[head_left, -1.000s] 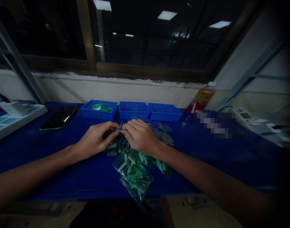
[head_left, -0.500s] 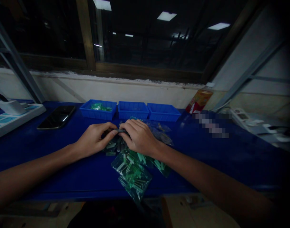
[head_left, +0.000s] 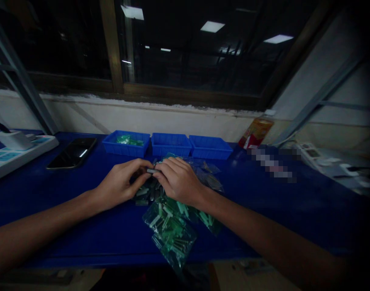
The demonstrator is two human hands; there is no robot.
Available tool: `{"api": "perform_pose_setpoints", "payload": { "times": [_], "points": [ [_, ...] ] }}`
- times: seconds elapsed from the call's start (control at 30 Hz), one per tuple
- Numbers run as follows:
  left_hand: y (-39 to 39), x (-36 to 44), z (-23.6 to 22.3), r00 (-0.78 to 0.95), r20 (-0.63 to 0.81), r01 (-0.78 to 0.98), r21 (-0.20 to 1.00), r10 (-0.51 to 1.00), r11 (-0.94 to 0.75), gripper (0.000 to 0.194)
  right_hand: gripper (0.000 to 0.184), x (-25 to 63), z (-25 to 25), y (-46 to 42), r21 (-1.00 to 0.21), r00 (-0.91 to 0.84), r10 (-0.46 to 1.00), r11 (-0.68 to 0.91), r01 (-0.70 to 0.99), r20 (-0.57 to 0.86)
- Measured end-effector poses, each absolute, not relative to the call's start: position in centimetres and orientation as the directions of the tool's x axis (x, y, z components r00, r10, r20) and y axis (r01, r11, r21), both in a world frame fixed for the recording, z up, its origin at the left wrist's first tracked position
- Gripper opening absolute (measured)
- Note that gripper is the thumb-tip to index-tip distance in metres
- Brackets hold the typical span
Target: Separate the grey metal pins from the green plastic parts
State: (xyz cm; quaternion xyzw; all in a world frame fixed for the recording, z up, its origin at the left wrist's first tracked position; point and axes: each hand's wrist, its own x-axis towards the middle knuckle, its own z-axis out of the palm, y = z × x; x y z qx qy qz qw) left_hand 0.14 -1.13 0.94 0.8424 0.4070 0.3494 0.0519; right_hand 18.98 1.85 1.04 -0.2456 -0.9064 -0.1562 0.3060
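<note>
A small grey bar-shaped piece (head_left: 152, 171) is pinched between my two hands above the middle of the blue table. My left hand (head_left: 121, 178) grips its left end between thumb and fingers. On the other end my right hand (head_left: 179, 174) is closed, its fingers curled over the piece. Under the hands lies a heap of dark and pale small bars (head_left: 145, 193), partly hidden. In front of it, green-tinted clear bags (head_left: 171, 230) hold several slim sticks, and one hangs over the table's front edge. More clear bags (head_left: 210, 173) lie behind my right hand.
Three blue bins stand along the wall: the left bin (head_left: 124, 150) holds green bags, beside a middle bin (head_left: 171, 151) and a right bin (head_left: 212, 152). A phone (head_left: 72, 153) and power strip (head_left: 36, 147) lie left. A red-orange packet (head_left: 256, 131) leans at the back right.
The fingers of both hands have shifted slightly around the grey piece, and more of it shows between them. The whole view has tilted a little, so the table sits lower.
</note>
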Motion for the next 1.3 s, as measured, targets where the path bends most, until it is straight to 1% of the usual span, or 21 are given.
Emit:
{"api": "perform_pose_setpoints", "payload": {
  "times": [0.17,0.23,0.33,0.43,0.57,0.63,0.73,0.87,1.0,1.1,1.2,1.3],
  "points": [
    [-1.19,0.1,1.14,0.415,0.553,0.653,0.371,0.722,-0.66,0.017,0.024,19.07,1.23,1.67,0.039,-0.671,0.381,0.852,0.521,0.636],
    [-1.22,0.04,1.26,0.416,0.547,0.659,0.369,0.726,-0.655,0.017,0.023,19.08,1.28,1.6,0.026,-0.671,0.385,0.856,0.516,0.634],
    [-1.27,-0.03,1.41,0.423,0.52,0.681,0.358,0.742,-0.639,0.018,0.019,19.05,1.22,1.58,0.062,-0.684,0.372,0.852,0.521,0.628],
    [-1.33,-0.04,1.48,0.43,0.497,0.692,0.355,0.754,-0.629,0.019,0.02,18.98,1.13,1.65,0.094,-0.694,0.359,0.847,0.523,0.624],
    [-1.37,0.02,1.38,0.426,0.531,0.674,0.353,0.732,-0.649,0.022,0.024,18.91,1.08,1.76,0.111,-0.689,0.362,0.835,0.54,0.627],
    [-1.37,0.06,1.32,0.431,0.548,0.668,0.34,0.717,-0.662,0.021,0.026,18.9,1.08,1.76,0.118,-0.685,0.36,0.83,0.546,0.634],
    [-1.34,0.09,1.27,0.429,0.559,0.666,0.335,0.71,-0.666,0.018,0.027,18.93,1.15,1.69,0.106,-0.683,0.361,0.835,0.54,0.635],
    [-1.32,0.07,1.34,0.431,0.538,0.66,0.358,0.724,-0.66,0.018,0.025,19.0,1.26,1.57,0.045,-0.675,0.375,0.855,0.517,0.635],
    [-1.32,-0.02,1.47,0.453,0.498,0.676,0.348,0.739,-0.649,0.02,0.019,19.07,1.23,1.59,0.075,-0.693,0.337,0.868,0.491,0.637],
    [-1.28,-0.08,1.4,0.451,0.469,0.683,0.366,0.759,-0.632,0.021,0.02,19.08,1.17,1.65,0.096,-0.7,0.337,0.861,0.5,0.629],
    [-1.25,-0.09,1.18,0.423,0.488,0.666,0.403,0.763,-0.628,0.023,0.025,19.06,1.14,1.7,0.092,-0.686,0.36,0.845,0.527,0.632],
    [-1.24,-0.01,1.03,0.426,0.522,0.647,0.395,0.739,-0.652,0.022,0.027,19.04,1.16,1.71,0.094,-0.681,0.364,0.839,0.536,0.636]
  ]
}}
